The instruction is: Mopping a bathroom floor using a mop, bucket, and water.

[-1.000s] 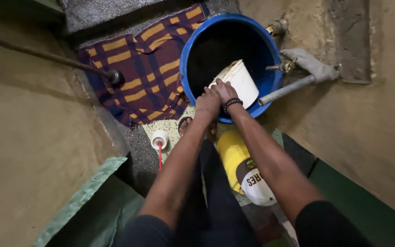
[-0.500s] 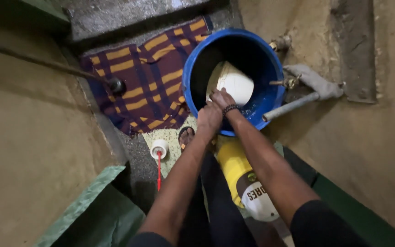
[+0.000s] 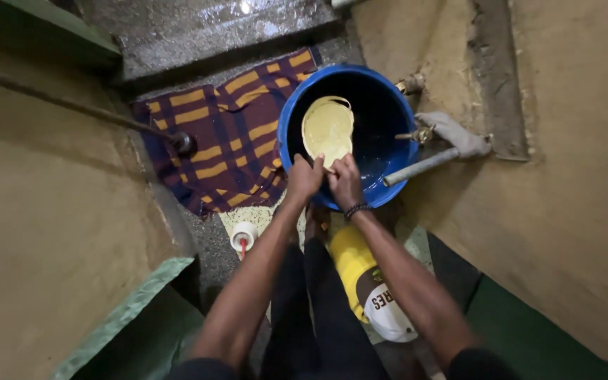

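A cream plastic container (image 3: 326,130) sits inside a big blue barrel (image 3: 388,184), its open mouth facing up at me. My left hand (image 3: 305,178) grips its near rim on the left. My right hand (image 3: 346,181), with a dark bead bracelet at the wrist, holds the same rim just to the right. Both hands hover over the barrel's front edge. Dark water glints in the barrel beside the container.
A purple and yellow checked cloth (image 3: 219,137) lies left of the barrel. A grey pipe (image 3: 420,166) and brass taps (image 3: 416,134) jut from the right wall over the barrel. A yellow and white cap (image 3: 373,285) and a small white cup (image 3: 244,236) lie on the floor.
The container has been turned from lying on its side to mouth up. My hands shifted from gripping it together to holding its near rim side by side. The camera moved slightly back.
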